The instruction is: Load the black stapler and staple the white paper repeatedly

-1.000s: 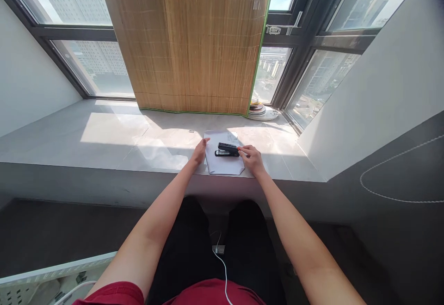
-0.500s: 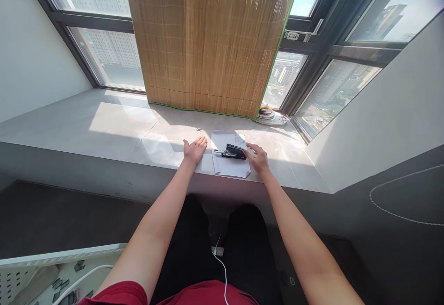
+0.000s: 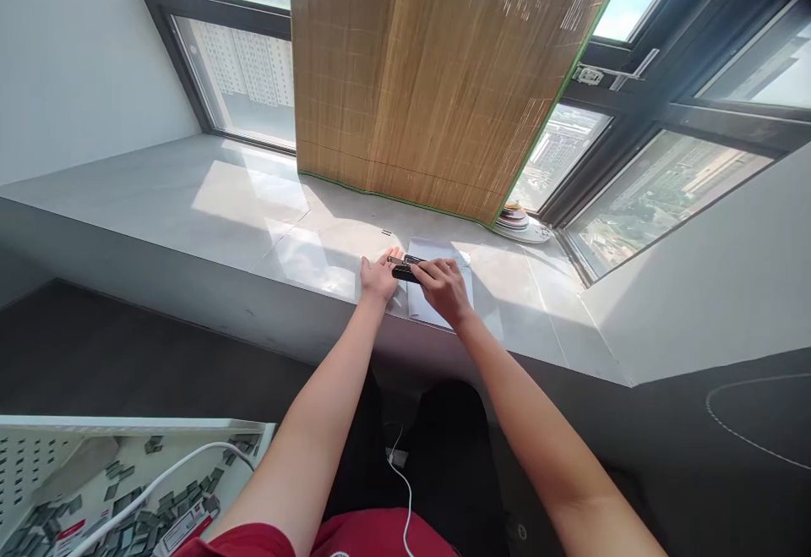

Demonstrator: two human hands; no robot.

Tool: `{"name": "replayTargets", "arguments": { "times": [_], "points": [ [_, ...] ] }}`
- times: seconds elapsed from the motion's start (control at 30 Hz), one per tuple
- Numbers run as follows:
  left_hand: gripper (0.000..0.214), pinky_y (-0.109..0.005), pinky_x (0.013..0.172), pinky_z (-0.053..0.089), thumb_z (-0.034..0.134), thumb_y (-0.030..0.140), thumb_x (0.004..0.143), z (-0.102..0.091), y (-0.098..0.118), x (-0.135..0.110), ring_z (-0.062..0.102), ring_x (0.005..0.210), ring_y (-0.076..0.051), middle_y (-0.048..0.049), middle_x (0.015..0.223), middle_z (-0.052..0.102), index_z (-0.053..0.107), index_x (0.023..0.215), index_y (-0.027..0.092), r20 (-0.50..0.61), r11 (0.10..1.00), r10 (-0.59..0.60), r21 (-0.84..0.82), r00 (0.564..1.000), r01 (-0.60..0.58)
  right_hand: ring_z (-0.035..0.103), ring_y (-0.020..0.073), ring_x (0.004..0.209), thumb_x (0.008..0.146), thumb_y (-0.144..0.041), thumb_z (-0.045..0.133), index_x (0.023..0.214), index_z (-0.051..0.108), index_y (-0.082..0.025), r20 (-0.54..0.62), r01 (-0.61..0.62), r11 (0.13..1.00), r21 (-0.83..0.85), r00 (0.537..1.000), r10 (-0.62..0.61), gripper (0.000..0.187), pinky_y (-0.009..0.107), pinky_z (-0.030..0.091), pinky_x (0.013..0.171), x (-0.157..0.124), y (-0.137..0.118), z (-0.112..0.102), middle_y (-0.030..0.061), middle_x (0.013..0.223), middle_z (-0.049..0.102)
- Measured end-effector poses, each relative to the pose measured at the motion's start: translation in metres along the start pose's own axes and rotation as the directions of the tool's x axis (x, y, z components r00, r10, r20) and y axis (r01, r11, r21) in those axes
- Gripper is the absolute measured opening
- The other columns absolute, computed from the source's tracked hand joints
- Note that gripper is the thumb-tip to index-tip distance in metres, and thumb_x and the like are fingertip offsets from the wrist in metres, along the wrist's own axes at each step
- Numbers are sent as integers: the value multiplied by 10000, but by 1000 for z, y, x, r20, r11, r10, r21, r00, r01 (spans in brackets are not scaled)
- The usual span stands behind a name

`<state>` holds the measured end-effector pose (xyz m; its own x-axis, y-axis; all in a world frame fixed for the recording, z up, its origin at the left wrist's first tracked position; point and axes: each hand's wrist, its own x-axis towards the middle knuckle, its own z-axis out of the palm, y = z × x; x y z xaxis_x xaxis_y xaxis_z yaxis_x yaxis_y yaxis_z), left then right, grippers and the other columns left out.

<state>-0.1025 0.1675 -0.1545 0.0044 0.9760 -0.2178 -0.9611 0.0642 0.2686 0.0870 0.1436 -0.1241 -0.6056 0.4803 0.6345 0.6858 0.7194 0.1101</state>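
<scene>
My right hand (image 3: 445,288) is closed around the right end of a black stapler (image 3: 405,272) and holds it over the left part of some white paper sheets (image 3: 437,308). The stapler's free end points left, at the fingers of my left hand (image 3: 380,278). That left hand lies palm up beside the paper with its fingers stretched out. Whether the stapler's end touches the palm I cannot tell. Just beyond the left fingers, small dark strips (image 3: 386,232) lie on the sill (image 3: 253,244).
A bamboo blind (image 3: 411,75) hangs over the window behind the sill. Stacked plates (image 3: 523,226) stand at the back right. At lower left is a white basket (image 3: 190,424) with many small grey pieces and a white cable (image 3: 158,483) across it.
My right hand has taken hold of the stapler, lifted it from the paper and brought it left to my open left hand. The view has shifted and turned slightly.
</scene>
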Motion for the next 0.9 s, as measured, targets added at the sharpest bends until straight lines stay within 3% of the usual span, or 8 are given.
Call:
{"name": "replayTargets", "arguments": {
  "times": [0.1, 0.2, 0.3, 0.37, 0.5, 0.63, 0.8, 0.9],
  "points": [
    [868, -460, 1178, 562, 167, 632, 1131, 2, -1, -5, 537, 1550, -312, -257, 1655, 532, 409, 1678, 3, 2, 999, -1, -35, 1000, 1, 675, 230, 1028, 1080, -58, 520, 1309, 734, -231, 52, 201, 975, -93, 979, -197, 358, 413, 434, 945, 4, -19, 2, 80, 1160, 811],
    [823, -467, 1170, 569, 198, 596, 1141, 2, -1, -6, 579, 1512, -324, -269, 1623, 563, 470, 1641, 0, 9, 999, 16, -34, 1000, -16, 672, 231, 1061, 1097, -80, 515, 1344, 721, -236, 48, 236, 964, -123, 972, -232, 358, 413, 419, 961, 1, -24, 1, 82, 1171, 806],
    [793, -423, 1123, 597, 191, 578, 1145, -1, -1, -4, 613, 1481, -312, -266, 1629, 559, 523, 1606, 24, 0, 996, 32, -79, 999, -32, 683, 242, 1098, 1080, -86, 531, 1339, 739, -255, 3, 121, 989, -79, 993, -121, 373, 425, 428, 1011, -3, -18, -2, 77, 1208, 810],
    [780, -395, 1093, 610, 176, 573, 1148, -2, -2, -1, 618, 1477, -302, -250, 1636, 559, 563, 1579, 50, 9, 996, 31, -85, 999, -30, 695, 266, 1095, 1052, -122, 577, 1288, 772, -252, -76, -110, 994, -16, 991, 108, 332, 443, 454, 1024, -9, -10, -3, 80, 1195, 821],
    [736, -358, 1073, 611, 164, 535, 1158, -4, -2, 0, 612, 1485, -270, -213, 1627, 583, 608, 1550, 98, 34, 999, 15, -32, 999, -14, 739, 321, 1042, 952, -329, 724, 1140, 828, -220, -117, -593, 769, 237, 769, 629, 241, 442, 550, 953, -31, 14, 0, 109, 1119, 840],
    [757, -352, 1056, 614, 162, 564, 1152, -5, -3, 0, 608, 1489, -267, -221, 1609, 599, 577, 1578, 96, 47, 1000, -25, 16, 999, 24, 774, 340, 1005, 848, -503, 799, 1113, 848, -225, 28, -775, 516, 365, 563, 826, 387, 440, 580, 937, -53, 31, 5, 104, 1080, 852],
    [905, -397, 1065, 613, 188, 708, 1108, -4, -4, -3, 599, 1491, -325, -275, 1596, 589, 487, 1635, 37, 142, 970, -232, 112, 962, 217, 697, 380, 1151, 850, -498, 817, 1259, 811, -200, -7, -776, 579, 249, 596, 803, 507, 520, 538, 1034, -52, 25, -2, 142, 1194, 829],
    [939, -411, 1088, 600, 227, 734, 1098, -2, -4, -7, 619, 1464, -341, -285, 1561, 616, 451, 1649, 8, 206, 960, -268, 140, 941, 242, 622, 374, 1238, 946, -391, 764, 1281, 808, -220, -123, -630, 754, 183, 747, 654, 379, 533, 497, 1077, -27, 10, -11, 135, 1310, 793]
  ]
}}
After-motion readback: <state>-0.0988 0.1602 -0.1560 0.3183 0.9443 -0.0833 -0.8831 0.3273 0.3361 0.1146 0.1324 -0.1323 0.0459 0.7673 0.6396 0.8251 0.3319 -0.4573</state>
